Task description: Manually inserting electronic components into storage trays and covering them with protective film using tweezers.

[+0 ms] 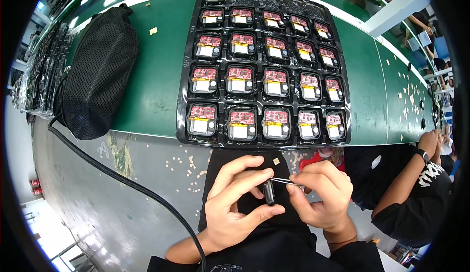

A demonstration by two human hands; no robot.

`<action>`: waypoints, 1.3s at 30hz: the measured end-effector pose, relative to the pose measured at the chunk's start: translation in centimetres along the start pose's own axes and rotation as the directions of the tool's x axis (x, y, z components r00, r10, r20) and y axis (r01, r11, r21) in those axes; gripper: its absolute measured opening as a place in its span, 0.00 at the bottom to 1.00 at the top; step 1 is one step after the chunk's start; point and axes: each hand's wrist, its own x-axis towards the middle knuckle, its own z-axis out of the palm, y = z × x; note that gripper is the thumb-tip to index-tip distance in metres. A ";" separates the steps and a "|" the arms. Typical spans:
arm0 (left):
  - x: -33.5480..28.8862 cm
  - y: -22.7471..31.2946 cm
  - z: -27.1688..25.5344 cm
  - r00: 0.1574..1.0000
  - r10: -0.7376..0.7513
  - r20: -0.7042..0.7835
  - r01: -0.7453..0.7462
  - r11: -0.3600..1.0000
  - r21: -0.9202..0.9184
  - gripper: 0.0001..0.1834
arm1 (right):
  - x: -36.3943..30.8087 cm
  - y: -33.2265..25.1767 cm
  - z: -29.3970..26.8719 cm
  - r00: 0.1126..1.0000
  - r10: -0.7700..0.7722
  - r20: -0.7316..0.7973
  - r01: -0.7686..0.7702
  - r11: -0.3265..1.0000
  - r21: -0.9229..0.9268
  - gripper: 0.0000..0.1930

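Note:
My left hand (230, 206) grips a small black casing (269, 193), seen edge-on, between its thumb and fingers above my lap. From the right, my right hand (320, 193) pinches a pair of thin metal tweezers (283, 180). Their tips reach the upper end of the casing, by my left fingertips; whether they touch it I cannot tell. Just beyond my hands lies a black plastic tray (185, 83). Its pockets hold several black housings with red circuit boards (243, 117), each with a silver-white block and a yellow strip. Pockets in the far row hold no housing.
The tray lies on a green worktable (154, 76). A black mesh bag (100, 71) is at left, with a black cable (122, 176) running toward my left forearm. Stacked trays (41, 71) stand farther left. Another person's arm (404, 181) is at right. Small tan scraps (191, 171) litter the floor.

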 end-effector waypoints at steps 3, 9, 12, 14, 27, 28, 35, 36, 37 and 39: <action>0.0 0.0 0.0 1.000 -0.002 0.003 0.002 1.000 -0.001 0.32 | -0.1 -0.1 0.0 1.000 0.001 -0.009 -0.001 1.000 -0.009 0.12; 0.0 -0.3 0.0 1.000 0.028 -0.009 -0.028 1.000 0.006 0.33 | 0.0 -0.6 -0.2 0.998 0.049 0.031 -0.048 0.999 -0.019 0.12; -0.1 -0.4 -0.1 0.999 0.038 -0.008 -0.038 0.999 0.014 0.33 | 0.0 -0.4 -0.1 0.999 0.029 0.020 -0.029 0.999 -0.015 0.12; -0.3 -0.6 -0.2 0.999 0.036 -0.007 -0.036 0.999 0.009 0.33 | 0.0 -0.4 -0.1 0.999 0.035 0.021 -0.035 0.999 -0.013 0.12; -0.6 -1.1 -0.3 0.996 0.080 -0.027 -0.079 0.996 0.030 0.34 | 0.2 -0.5 0.3 0.997 0.059 0.042 -0.063 0.994 0.094 0.11; -0.6 -1.1 -0.3 0.997 0.078 -0.022 -0.077 0.997 0.028 0.34 | 0.2 -0.5 0.3 0.997 0.064 0.039 -0.067 0.994 0.092 0.11; -0.5 -0.7 -0.4 1.000 0.001 -0.018 -0.003 0.995 -0.097 0.35 | 0.3 -0.3 0.0 0.999 -0.022 0.033 0.022 1.000 -0.001 0.10; -0.5 -0.7 -0.4 1.000 -0.005 -0.014 0.003 0.995 -0.102 0.36 | 0.4 -0.3 -0.1 0.998 -0.048 0.031 0.049 0.999 -0.021 0.10; -0.5 -0.7 -0.4 1.000 -0.008 -0.008 0.007 0.995 -0.103 0.36 | 0.4 -0.4 -0.1 0.999 -0.042 0.028 0.042 0.999 -0.023 0.10; -0.4 -0.5 -0.3 1.000 0.005 -0.025 -0.007 0.995 -0.095 0.36 | 0.6 -0.5 -0.3 0.998 -0.048 0.046 0.050 0.998 -0.037 0.09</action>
